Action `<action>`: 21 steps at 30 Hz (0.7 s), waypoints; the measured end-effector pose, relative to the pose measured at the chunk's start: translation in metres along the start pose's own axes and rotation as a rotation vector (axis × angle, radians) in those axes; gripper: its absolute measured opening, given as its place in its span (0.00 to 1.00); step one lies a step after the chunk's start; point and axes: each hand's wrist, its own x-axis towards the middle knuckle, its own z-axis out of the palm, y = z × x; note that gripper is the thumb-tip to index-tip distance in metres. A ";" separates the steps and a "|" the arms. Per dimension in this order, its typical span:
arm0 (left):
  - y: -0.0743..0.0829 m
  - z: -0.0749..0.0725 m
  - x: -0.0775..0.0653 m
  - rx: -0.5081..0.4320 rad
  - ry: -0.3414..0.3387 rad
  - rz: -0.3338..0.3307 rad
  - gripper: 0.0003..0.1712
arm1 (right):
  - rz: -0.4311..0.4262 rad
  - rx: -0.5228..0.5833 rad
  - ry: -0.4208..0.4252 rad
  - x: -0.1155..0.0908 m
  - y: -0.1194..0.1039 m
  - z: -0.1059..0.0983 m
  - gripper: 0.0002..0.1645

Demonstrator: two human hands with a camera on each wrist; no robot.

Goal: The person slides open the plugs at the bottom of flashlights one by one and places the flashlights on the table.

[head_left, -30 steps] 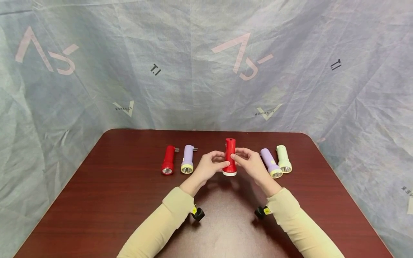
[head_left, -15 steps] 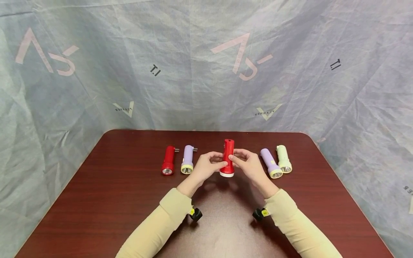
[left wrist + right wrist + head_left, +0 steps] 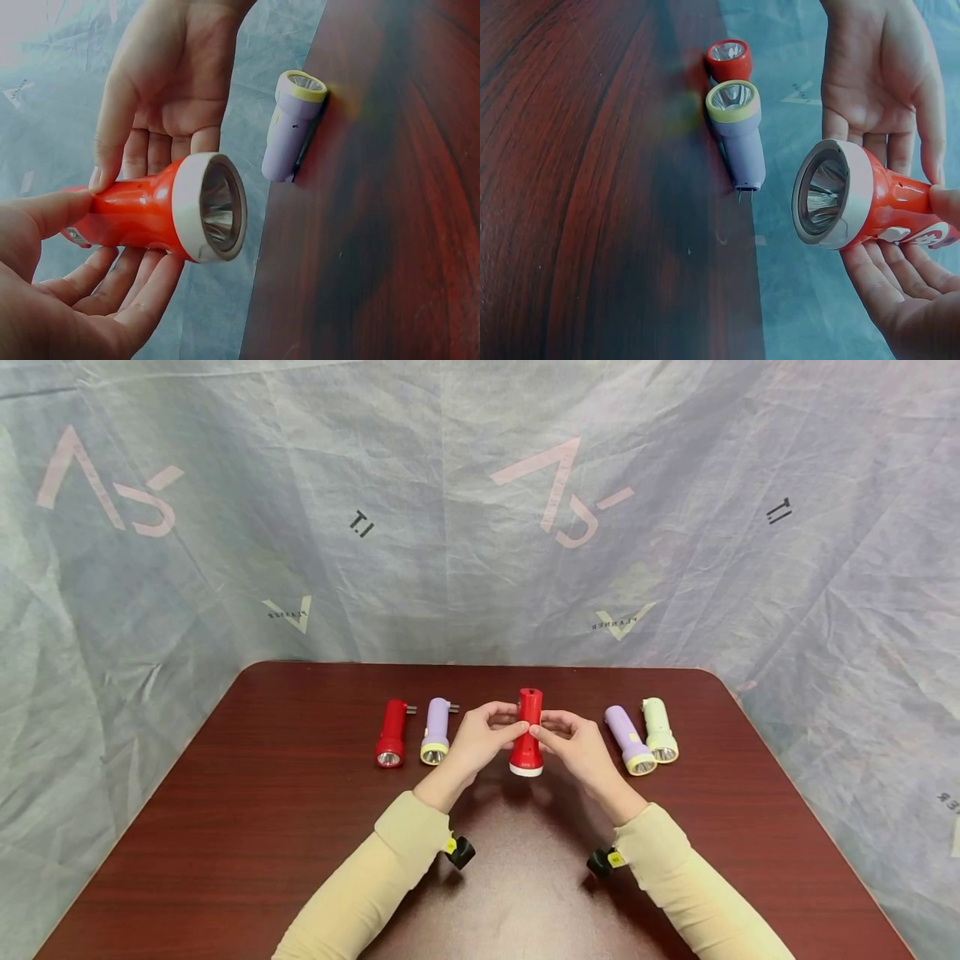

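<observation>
A red flashlight with a white rim [image 3: 527, 755] stands nearly upright in the air between my hands, its lens end down and toward me. My left hand [image 3: 477, 741] holds it from the left, with the thumb on the near side of the barrel and the fingers behind. From the right, my right hand [image 3: 583, 753] holds it too, its thumb close to the left one. The left wrist view shows the red flashlight's reflector [image 3: 220, 208] unlit. A pale switch [image 3: 893, 234] on its side appears in the right wrist view.
Left of the hands lie a red flashlight [image 3: 391, 732] and a purple one with a yellow rim [image 3: 437, 731], metal plug prongs sticking out. To the right lie another purple flashlight [image 3: 630, 739] and a pale green one [image 3: 659, 728]. Grey cloth [image 3: 465, 568] hangs behind the table [image 3: 247, 793].
The held flashlight has shifted slightly left and down and stands straighter. My left thumb has moved up the barrel beside the right thumb. The lying flashlights have not moved.
</observation>
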 end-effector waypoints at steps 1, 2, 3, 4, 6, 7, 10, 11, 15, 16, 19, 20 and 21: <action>0.000 0.000 0.000 0.001 0.005 0.001 0.23 | -0.001 -0.003 0.001 0.000 0.000 0.000 0.24; 0.001 0.001 0.000 0.001 0.010 0.002 0.22 | 0.000 -0.004 0.001 0.000 -0.001 0.001 0.24; 0.001 0.001 0.000 0.002 0.013 0.002 0.22 | -0.001 -0.004 0.000 -0.001 -0.001 0.001 0.24; 0.002 0.001 0.000 0.003 0.017 0.001 0.22 | -0.003 -0.005 0.000 -0.001 -0.001 0.001 0.24; 0.002 0.001 0.000 0.007 0.020 -0.001 0.22 | -0.006 -0.006 0.000 -0.001 -0.002 0.001 0.24; 0.002 0.001 -0.001 0.011 0.020 -0.002 0.22 | -0.007 -0.005 -0.001 -0.002 -0.002 0.001 0.24; 0.003 0.001 -0.001 0.018 0.015 -0.002 0.22 | -0.010 -0.008 -0.004 -0.002 -0.002 0.001 0.23; 0.003 0.001 -0.002 0.020 0.012 -0.002 0.22 | -0.010 -0.008 -0.007 -0.002 -0.003 0.001 0.23; 0.003 -0.001 -0.002 0.025 -0.001 0.004 0.22 | -0.009 -0.002 -0.028 -0.002 -0.003 0.001 0.23; 0.003 -0.002 -0.002 0.027 -0.004 0.005 0.22 | -0.007 0.000 -0.035 -0.002 -0.003 0.001 0.23; 0.003 -0.004 -0.002 0.039 -0.010 0.025 0.22 | 0.001 0.010 -0.049 -0.001 -0.004 0.001 0.23; 0.003 -0.005 -0.002 0.042 -0.010 0.028 0.22 | 0.005 0.012 -0.054 -0.001 -0.004 0.001 0.23; 0.003 -0.005 -0.003 0.043 -0.010 0.031 0.22 | 0.009 0.015 -0.057 0.000 -0.004 0.000 0.24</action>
